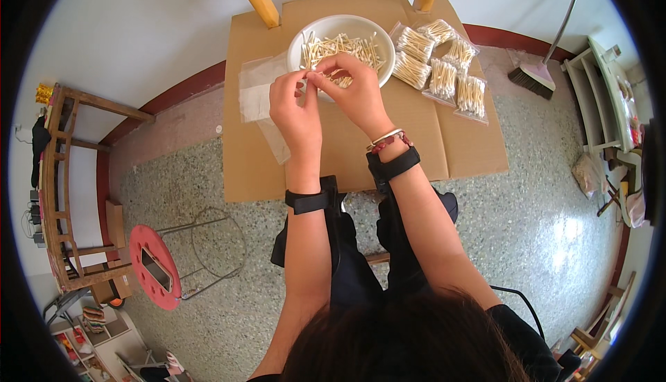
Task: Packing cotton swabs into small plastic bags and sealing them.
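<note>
While both hands meet over the near rim of the white bowl (305,39), the left hand (293,105) and the right hand (355,87) pinch a small bunch of cotton swabs (313,73) between their fingertips, thumbs and forefingers pressed together on it. The bunch sits right at the point where the two hands touch, just above the bowl's edge and beside the loose heap of cotton swabs (347,46) lying in the bowl.

The swabs are thin pale sticks with white tips, tangled in the bowl in all directions. To the right of the bowl, on the brown cardboard sheet (416,139), lie several filled clear bags of swabs (444,70), their sticks bundled neatly side by side. An empty clear plastic bag (255,91) lies flat at the left edge of the cardboard, partly under the left hand.

How many swabs are pinched cannot be made out, since the fingers cover most of them. The near part of the bowl is hidden behind the hands. Each wrist wears a black strap, and the right one also has bracelets (387,139).
</note>
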